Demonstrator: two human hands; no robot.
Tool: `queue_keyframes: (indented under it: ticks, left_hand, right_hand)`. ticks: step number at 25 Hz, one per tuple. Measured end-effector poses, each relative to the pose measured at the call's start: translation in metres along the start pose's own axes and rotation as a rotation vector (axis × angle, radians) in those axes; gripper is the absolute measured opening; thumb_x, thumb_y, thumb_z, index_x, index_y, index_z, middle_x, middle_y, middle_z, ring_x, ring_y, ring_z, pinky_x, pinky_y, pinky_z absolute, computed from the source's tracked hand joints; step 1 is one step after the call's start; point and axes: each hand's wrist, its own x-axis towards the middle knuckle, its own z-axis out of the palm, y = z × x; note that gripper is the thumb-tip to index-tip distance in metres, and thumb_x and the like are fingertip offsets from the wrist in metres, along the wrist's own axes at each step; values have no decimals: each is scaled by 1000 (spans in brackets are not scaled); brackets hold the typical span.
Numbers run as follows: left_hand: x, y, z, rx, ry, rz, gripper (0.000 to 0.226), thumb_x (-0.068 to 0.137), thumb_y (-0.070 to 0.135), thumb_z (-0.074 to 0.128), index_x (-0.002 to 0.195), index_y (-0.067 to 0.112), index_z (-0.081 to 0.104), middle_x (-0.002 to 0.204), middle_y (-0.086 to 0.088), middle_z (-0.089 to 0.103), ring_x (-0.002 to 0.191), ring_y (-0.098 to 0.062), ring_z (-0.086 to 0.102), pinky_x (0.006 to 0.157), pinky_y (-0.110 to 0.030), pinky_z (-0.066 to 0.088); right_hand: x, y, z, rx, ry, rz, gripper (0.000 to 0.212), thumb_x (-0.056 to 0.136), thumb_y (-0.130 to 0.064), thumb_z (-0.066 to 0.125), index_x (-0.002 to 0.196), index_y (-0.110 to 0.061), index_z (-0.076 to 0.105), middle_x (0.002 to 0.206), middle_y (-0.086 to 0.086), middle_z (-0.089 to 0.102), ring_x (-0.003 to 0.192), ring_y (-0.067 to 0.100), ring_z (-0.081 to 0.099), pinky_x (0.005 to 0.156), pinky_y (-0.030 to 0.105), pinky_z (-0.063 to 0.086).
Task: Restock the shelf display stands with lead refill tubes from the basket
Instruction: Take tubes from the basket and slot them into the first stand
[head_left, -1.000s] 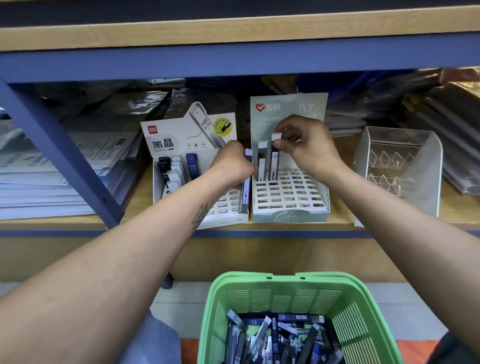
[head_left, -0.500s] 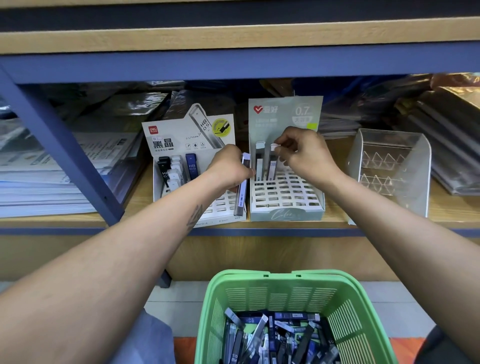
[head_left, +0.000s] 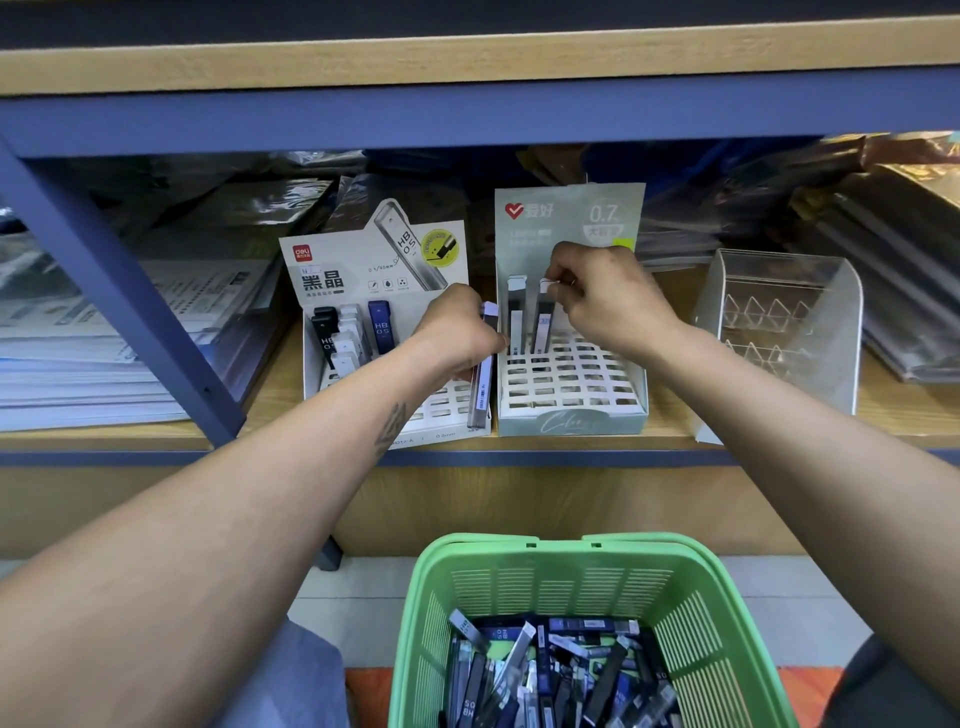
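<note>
My right hand (head_left: 608, 304) is curled nearly closed, thumb and fingertips (head_left: 555, 285) pinched on the white cap of a lead refill tube (head_left: 543, 318) that stands upright in the back row of the 0.7 display stand (head_left: 571, 374). A second tube (head_left: 516, 314) stands just beside it to the left, in the same back row, and I am not touching that one. The other slots of this white grid show no tubes.

My left hand (head_left: 457, 332) is closed around a small bundle of tubes (head_left: 484, 364) held upright, their lower ends hanging in front of the gap between the two stands; how many I grip I cannot tell. The hand hovers over the right edge of the HB 0.5 display stand (head_left: 363, 270), which holds a few black, white and blue tubes (head_left: 347, 335) in its back left corner.

Both stands sit side by side near the front edge of the wooden shelf (head_left: 291, 400). A clear acrylic holder (head_left: 779, 322) stands to the right of them, and stacks of paper (head_left: 104, 353) lie at the left end.

Below the shelf, the green basket (head_left: 571, 577) sits in front of me with loose refill tubes (head_left: 556, 670) heaped in its bottom.
</note>
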Motion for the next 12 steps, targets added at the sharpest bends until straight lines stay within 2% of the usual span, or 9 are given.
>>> queue_keyframes:
  ticks: [2,5,7,10,12]
  left_hand:
    - [-1,0,0,-4,-3,1,19,86,12,73,97,7,58,87,-9,60,77,-25,65,59,-34,60]
    - [-3,0,0,-20,-11,2,18,85,12,73,94,7,58,87,-11,61,79,-27,66,63,-37,62]
    - [-3,-1,-3,-36,-27,0,22,86,15,75,99,4,61,93,-14,65,83,-30,68,68,-44,63]
    - [-6,0,-13,-75,-16,8,28,87,16,75,102,-1,58,90,-12,65,83,-28,68,69,-46,63]
    - [-11,2,-20,-100,14,26,26,88,16,75,96,4,53,81,-7,56,80,-26,64,69,-43,63]
  right_hand:
    - [1,-1,-2,-92,-24,-33,8,95,-18,57,100,-16,63,95,10,69,89,34,62,73,45,55]
    - [3,-4,-2,25,-40,7,8,94,-18,58,96,-18,65,93,6,69,89,30,64,79,45,56]
    - [3,-3,-3,103,-53,57,10,92,-15,59,97,-18,68,93,3,69,91,25,64,82,42,56]
    - [3,-2,-8,149,-77,117,37,86,0,53,115,-18,68,99,-1,69,95,19,64,86,32,54]
    - [0,-1,-11,173,-59,116,41,86,1,53,119,-18,67,99,0,70,94,17,64,87,30,54]
